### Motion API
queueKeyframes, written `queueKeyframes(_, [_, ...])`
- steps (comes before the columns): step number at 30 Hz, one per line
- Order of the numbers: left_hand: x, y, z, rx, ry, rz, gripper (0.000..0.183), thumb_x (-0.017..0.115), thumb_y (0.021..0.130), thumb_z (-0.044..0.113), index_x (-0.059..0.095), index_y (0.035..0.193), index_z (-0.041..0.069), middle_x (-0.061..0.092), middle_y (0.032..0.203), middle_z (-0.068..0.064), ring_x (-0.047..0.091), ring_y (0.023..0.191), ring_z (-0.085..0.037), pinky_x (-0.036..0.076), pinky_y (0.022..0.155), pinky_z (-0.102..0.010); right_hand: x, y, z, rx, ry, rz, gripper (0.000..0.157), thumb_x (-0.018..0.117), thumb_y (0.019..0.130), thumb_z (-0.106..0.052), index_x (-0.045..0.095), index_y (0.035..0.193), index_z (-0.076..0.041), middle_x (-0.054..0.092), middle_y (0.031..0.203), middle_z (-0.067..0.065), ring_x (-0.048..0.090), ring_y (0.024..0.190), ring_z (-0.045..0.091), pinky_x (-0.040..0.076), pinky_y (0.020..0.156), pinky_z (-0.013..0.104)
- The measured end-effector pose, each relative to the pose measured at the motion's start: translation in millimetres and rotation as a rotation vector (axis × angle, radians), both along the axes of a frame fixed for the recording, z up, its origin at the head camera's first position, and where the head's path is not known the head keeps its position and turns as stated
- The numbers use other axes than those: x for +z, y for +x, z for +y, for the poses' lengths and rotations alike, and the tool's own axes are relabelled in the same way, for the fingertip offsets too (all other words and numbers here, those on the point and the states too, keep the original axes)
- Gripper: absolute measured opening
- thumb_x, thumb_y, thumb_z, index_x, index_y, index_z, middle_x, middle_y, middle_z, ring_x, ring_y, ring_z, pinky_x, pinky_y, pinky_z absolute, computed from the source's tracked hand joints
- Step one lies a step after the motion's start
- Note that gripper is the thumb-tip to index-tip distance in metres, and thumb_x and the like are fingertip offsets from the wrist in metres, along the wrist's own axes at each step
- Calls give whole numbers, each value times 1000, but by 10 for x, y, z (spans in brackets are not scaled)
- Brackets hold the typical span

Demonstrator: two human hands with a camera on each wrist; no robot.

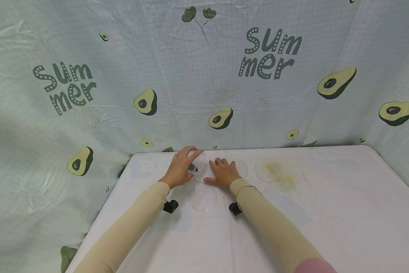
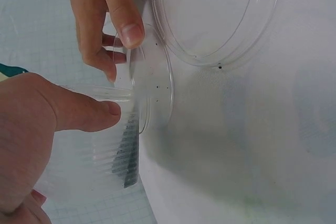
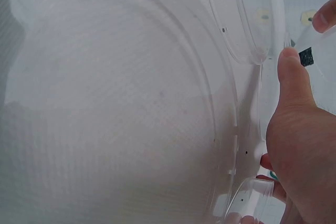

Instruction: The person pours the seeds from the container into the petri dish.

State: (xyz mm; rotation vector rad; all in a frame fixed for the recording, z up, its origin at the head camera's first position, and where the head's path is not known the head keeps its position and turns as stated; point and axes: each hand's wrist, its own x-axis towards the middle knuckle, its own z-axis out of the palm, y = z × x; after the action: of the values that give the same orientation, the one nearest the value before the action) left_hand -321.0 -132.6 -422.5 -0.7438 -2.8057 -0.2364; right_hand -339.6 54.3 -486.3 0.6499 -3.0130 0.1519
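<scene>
In the head view my left hand is at the back of the table, gripping a clear plastic container with dark printed marks. Its thumb lies along the clear side, tipped over a clear petri dish with a few black specks in it. Close on the right is my right hand. Its thumb and bent fingers are at that dish's rim, steadying it. Another round petri dish lies beside it, a black speck at its edge.
More clear petri dishes lie about the hands: one in front, one to the right, others partly covered by the right hand and sleeve. A cloth with avocado prints hangs behind the white table. A yellowish stain marks the tabletop.
</scene>
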Motion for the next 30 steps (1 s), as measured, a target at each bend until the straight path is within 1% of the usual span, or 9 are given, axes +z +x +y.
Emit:
queueKeyframes(6, [2,-1,2,-6,-5,3,90,86,68,6,42,145,26,43,141,-6,38,136,-25,36,111,-52,4,1,-3,-1,5,-16,82,52,84,-72,44,144,-17,49,138,9,48,127,29,43,99,59])
queueKeyframes(13, [3,-8,16,-6,-17,9,90,85,69,5,42,145,26,42,142,-6,38,136,-26,36,111,-51,-11,-14,1,0,-2,-3,82,53,83,-72,45,143,-17,50,137,10,49,125,29,44,98,59])
queueKeyframes(21, [13,-15,34,-3,-25,7,89,83,69,3,42,144,26,42,141,-6,37,137,-26,37,110,-50,4,-13,0,-2,-10,-18,82,54,83,-71,45,144,-17,50,137,9,49,126,29,44,98,59])
queueKeyframes(30, [19,-33,43,-16,-35,15,88,82,69,2,42,143,26,42,141,-6,37,137,-26,37,110,-50,16,-8,1,-6,5,-23,82,53,83,-72,44,144,-18,50,137,9,49,126,28,44,98,59])
